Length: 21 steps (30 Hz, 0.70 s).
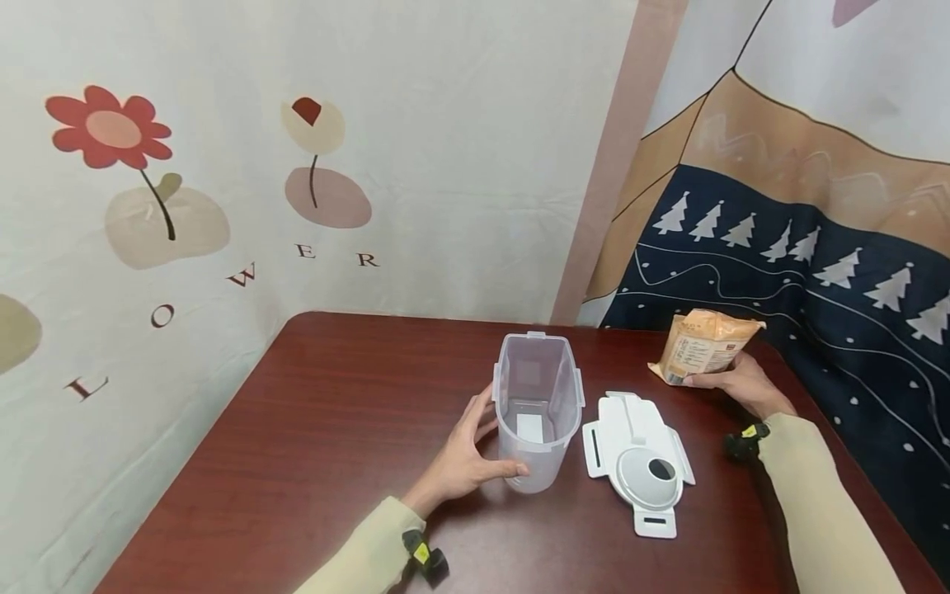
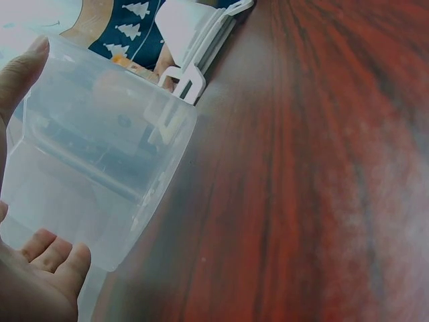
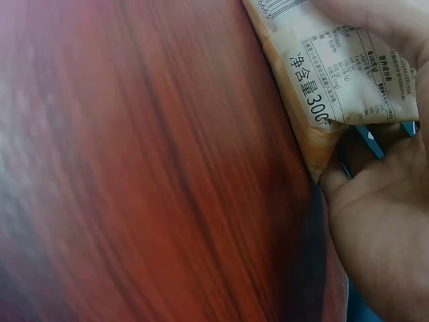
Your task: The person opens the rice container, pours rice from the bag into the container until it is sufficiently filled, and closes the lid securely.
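A tall translucent plastic container (image 1: 539, 462), open at the top, stands upright near the table's middle. My left hand (image 1: 463, 454) holds it from its left side, thumb at the front and fingers along the far side. In the left wrist view the thumb and fingertips lie against the clear container wall (image 2: 87, 134). At the table's right, my right hand (image 1: 742, 384) grips an orange-and-cream food packet (image 1: 701, 346) with printed labels. The thumb lies across the packet's label (image 3: 355, 74) in the right wrist view, with the other fingers partly hidden behind it.
Just right of the container lies a white lid (image 1: 646, 462) with clip flaps and a round cap. The dark red wooden table (image 1: 334, 396) meets a pale printed curtain (image 1: 460, 165) at the back and a navy tree-patterned cloth (image 1: 839, 330) at the right.
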Each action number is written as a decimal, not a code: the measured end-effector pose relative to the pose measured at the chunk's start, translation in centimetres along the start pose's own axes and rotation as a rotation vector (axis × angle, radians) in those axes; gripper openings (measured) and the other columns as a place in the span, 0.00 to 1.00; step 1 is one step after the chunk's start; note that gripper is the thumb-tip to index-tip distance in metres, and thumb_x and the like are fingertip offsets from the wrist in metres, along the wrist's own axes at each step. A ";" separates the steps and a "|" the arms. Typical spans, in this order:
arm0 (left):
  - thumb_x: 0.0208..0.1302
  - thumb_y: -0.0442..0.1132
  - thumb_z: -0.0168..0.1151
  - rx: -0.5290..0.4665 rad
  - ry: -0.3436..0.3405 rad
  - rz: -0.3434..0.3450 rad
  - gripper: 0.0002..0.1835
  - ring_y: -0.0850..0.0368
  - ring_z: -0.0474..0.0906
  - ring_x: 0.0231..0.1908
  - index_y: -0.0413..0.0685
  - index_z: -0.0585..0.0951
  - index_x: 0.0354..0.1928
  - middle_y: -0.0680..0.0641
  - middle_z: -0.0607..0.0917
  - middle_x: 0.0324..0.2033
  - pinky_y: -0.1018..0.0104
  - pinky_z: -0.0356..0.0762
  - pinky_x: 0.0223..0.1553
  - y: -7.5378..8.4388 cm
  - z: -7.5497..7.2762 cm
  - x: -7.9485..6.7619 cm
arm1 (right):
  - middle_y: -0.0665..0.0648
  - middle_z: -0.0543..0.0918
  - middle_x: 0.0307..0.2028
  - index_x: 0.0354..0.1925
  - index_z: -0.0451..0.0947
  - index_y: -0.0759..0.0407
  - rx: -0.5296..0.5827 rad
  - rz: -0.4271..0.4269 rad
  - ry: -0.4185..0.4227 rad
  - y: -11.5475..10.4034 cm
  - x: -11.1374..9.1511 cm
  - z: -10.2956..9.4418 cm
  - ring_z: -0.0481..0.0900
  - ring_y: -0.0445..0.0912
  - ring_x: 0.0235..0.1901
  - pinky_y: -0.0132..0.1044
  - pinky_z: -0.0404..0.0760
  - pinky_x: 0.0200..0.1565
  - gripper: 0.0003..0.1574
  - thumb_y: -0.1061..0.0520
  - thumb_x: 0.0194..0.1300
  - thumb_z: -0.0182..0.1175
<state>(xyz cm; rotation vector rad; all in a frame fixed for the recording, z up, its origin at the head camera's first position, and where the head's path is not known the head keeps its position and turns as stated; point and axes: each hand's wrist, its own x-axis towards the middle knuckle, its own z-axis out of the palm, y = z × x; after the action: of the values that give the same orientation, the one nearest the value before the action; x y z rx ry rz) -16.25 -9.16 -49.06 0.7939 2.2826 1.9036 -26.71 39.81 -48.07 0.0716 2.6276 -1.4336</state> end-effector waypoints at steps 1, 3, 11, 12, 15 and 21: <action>0.46 0.37 0.85 -0.001 -0.001 -0.001 0.65 0.38 0.65 0.72 0.64 0.52 0.81 0.38 0.65 0.70 0.55 0.71 0.72 0.0 0.0 0.0 | 0.76 0.63 0.72 0.78 0.50 0.62 -0.004 0.001 0.003 0.0 -0.1 0.0 0.62 0.69 0.69 0.75 0.54 0.71 0.64 0.46 0.58 0.77; 0.46 0.37 0.85 -0.002 0.000 0.000 0.65 0.37 0.66 0.72 0.63 0.52 0.81 0.38 0.66 0.69 0.55 0.72 0.72 0.1 0.1 0.0 | 0.76 0.64 0.71 0.78 0.50 0.62 -0.002 0.001 0.007 -0.1 -0.1 0.1 0.62 0.69 0.69 0.75 0.55 0.71 0.64 0.46 0.58 0.77; 0.46 0.37 0.85 -0.002 0.006 0.012 0.65 0.37 0.66 0.71 0.63 0.52 0.81 0.43 0.67 0.68 0.56 0.72 0.71 0.2 0.1 0.0 | 0.74 0.66 0.71 0.77 0.52 0.60 -0.001 0.000 0.026 -0.4 -0.2 0.5 0.63 0.67 0.68 0.74 0.56 0.72 0.65 0.42 0.56 0.78; 0.46 0.38 0.85 0.000 0.006 0.008 0.65 0.38 0.66 0.71 0.64 0.52 0.81 0.44 0.67 0.69 0.55 0.72 0.71 0.2 0.1 0.0 | 0.74 0.66 0.71 0.77 0.52 0.60 0.001 -0.002 0.029 -0.4 -0.2 0.6 0.64 0.66 0.68 0.73 0.57 0.72 0.65 0.42 0.56 0.78; 0.46 0.38 0.85 0.005 0.005 -0.003 0.65 0.40 0.66 0.72 0.66 0.52 0.81 0.41 0.66 0.70 0.54 0.72 0.71 0.2 0.1 -0.1 | 0.73 0.66 0.71 0.77 0.52 0.61 0.005 0.000 0.039 -0.5 -0.4 0.8 0.65 0.66 0.67 0.72 0.59 0.71 0.64 0.42 0.57 0.77; 0.46 0.38 0.85 0.003 0.004 -0.001 0.65 0.40 0.66 0.72 0.66 0.51 0.81 0.36 0.65 0.70 0.53 0.71 0.72 0.2 0.0 -0.1 | 0.74 0.66 0.71 0.77 0.53 0.62 -0.005 0.003 0.066 -0.5 -1.1 1.1 0.67 0.65 0.66 0.72 0.62 0.70 0.62 0.42 0.59 0.76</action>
<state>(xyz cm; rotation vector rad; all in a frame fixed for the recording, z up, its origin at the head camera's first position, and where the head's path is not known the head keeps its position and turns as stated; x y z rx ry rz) -16.08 -9.13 -48.90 0.7894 2.2888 1.9027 -25.58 38.65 -48.06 0.1242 2.6827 -1.4474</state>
